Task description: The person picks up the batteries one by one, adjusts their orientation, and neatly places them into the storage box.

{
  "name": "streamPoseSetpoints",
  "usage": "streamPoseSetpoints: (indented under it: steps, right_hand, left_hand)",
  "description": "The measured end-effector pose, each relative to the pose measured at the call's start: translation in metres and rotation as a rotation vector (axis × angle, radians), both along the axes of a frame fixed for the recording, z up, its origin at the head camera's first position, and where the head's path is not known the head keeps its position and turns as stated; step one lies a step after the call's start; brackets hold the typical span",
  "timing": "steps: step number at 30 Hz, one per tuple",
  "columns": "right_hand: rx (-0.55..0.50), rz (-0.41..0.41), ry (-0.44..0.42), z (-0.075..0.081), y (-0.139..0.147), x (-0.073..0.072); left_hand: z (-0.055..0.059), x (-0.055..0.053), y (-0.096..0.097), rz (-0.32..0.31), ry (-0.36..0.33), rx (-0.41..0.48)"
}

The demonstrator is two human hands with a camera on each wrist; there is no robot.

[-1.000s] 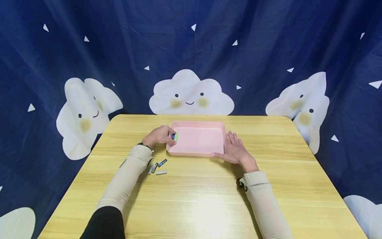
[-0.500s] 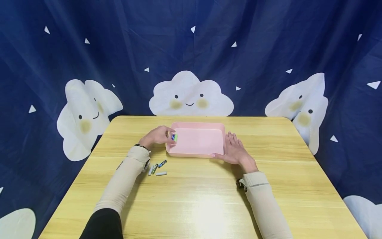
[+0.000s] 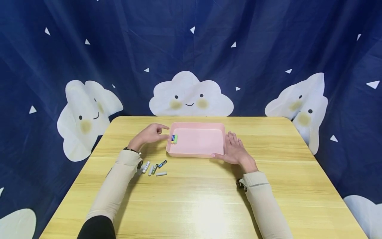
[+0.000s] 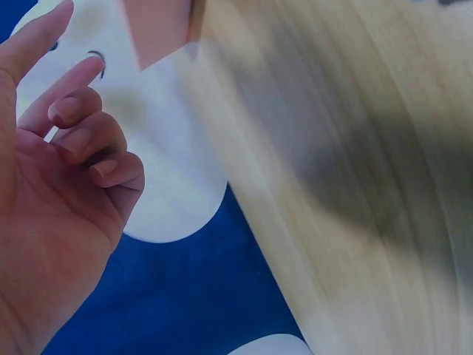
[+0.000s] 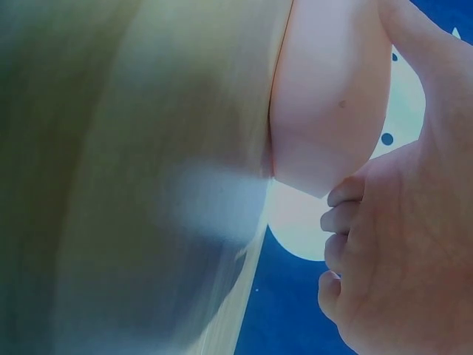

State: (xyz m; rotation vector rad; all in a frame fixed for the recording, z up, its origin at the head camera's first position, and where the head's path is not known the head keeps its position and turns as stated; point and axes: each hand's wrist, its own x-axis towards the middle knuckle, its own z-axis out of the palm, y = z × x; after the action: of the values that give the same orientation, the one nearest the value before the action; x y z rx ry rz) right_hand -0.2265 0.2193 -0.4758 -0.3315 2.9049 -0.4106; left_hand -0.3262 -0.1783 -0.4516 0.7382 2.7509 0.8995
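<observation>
Left hand (image 3: 148,133): thumb and index finger spread apart, nothing held, at the left rim of the tray (image 3: 197,141); contact cannot be told. Right hand (image 3: 235,152): fingers straight along the tray's right wall, gripping nothing. Tray pair (image 3: 175,139): two batteries side by side inside the left end, long axes near to far. Loose batteries (image 3: 155,169): five on the desk (image 3: 238,205), near and slightly left of the left fingertips. Four slant near-left to far-right; the nearest runs left to right. Judged decisive: the left hand is the nearer one.
</observation>
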Motion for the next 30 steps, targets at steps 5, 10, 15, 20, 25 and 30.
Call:
streamPoseSetpoints:
  steps: [5,10,15,20,25,30]
  right_hand:
    - [-0.001,-0.001,-0.002,-0.002,-0.002,0.0]
    - [0.005,0.004,-0.006,-0.002,-0.003,0.0]
    - [0.004,0.0,-0.015,0.001,-0.003,-0.001]
    - [0.005,-0.003,-0.019,0.003,-0.003,-0.002]
    - [0.011,-0.009,-0.031,0.003,-0.002,-0.001]
    - [0.009,-0.012,-0.033,0.002,-0.002,-0.001]
  left_hand:
    - [0.004,0.013,-0.013,0.009,0.029,0.028]
    - [0.006,0.03,-0.028,0.005,0.042,0.031]
    - [0.006,0.048,-0.048,0.002,0.036,0.045]
    - [0.002,0.064,-0.073,-0.034,0.021,0.067]
    - [-0.002,0.08,-0.089,-0.04,-0.024,0.03]
    - [-0.01,0.094,-0.095,-0.086,-0.111,-0.029]
